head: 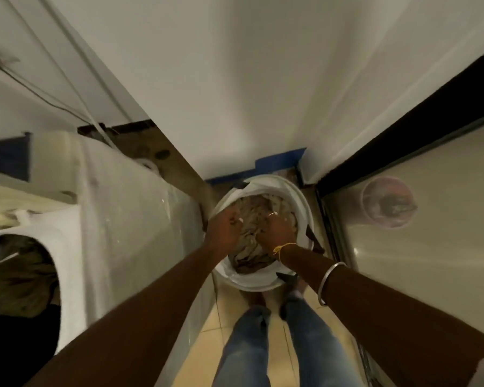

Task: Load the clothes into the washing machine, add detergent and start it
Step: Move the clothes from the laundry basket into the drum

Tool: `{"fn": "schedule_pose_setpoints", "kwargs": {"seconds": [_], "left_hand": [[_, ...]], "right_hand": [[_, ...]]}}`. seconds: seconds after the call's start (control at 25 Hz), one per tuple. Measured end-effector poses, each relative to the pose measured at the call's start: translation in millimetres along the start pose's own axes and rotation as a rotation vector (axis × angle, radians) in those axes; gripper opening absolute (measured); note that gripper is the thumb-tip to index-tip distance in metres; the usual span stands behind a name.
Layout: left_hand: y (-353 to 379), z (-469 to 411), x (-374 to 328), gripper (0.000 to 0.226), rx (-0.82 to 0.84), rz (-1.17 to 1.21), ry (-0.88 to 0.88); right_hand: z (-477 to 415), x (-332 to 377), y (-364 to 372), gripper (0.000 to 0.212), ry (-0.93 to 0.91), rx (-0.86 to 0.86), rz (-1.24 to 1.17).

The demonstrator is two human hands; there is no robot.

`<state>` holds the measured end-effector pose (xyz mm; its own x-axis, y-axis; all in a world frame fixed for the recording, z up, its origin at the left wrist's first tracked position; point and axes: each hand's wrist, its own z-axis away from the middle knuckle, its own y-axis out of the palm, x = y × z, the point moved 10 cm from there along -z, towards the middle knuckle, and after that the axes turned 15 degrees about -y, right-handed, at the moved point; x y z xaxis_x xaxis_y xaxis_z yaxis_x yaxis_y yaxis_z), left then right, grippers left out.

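Note:
A round white laundry basket (302, 202) stands on the floor ahead of my feet, filled with crumpled beige and brown clothes (252, 230). Both my hands reach down into it. My left hand (224, 227) has its fingers curled into the clothes at the basket's left side. My right hand (274, 230) lies on the pile with its fingers dug into the fabric; how firmly it grips is blurred. The top-loading washing machine (118, 208) stands at my left, its round opening (20, 275) showing dark clothes inside.
A white wall rises ahead. A glass door with a dark frame (403, 208) closes the right side. Blue tape (280, 160) runs along the wall's foot. Cables (67, 88) hang behind the machine. My legs in jeans (263, 344) stand on the tan tile floor.

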<state>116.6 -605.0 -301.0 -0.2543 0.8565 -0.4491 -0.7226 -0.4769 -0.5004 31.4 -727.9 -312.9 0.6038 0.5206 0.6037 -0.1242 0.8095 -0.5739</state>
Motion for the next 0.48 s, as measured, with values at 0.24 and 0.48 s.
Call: {"fn": "schedule_pose_setpoints", "kwargs": {"seconds": [0.24,0.48], "left_hand": [[87.2,-124.8,82.9,0.041,0.106,-0.232,-0.128],[171.4,-221.0,134.6,0.112,0.236,-0.556,-0.041]], "right_hand": [[-102.3,-112.5,103.2,0.081,-0.004,0.309,0.158],[-190.2,-191.2,193.6,0.109,-0.145,0.504,0.304]]}}
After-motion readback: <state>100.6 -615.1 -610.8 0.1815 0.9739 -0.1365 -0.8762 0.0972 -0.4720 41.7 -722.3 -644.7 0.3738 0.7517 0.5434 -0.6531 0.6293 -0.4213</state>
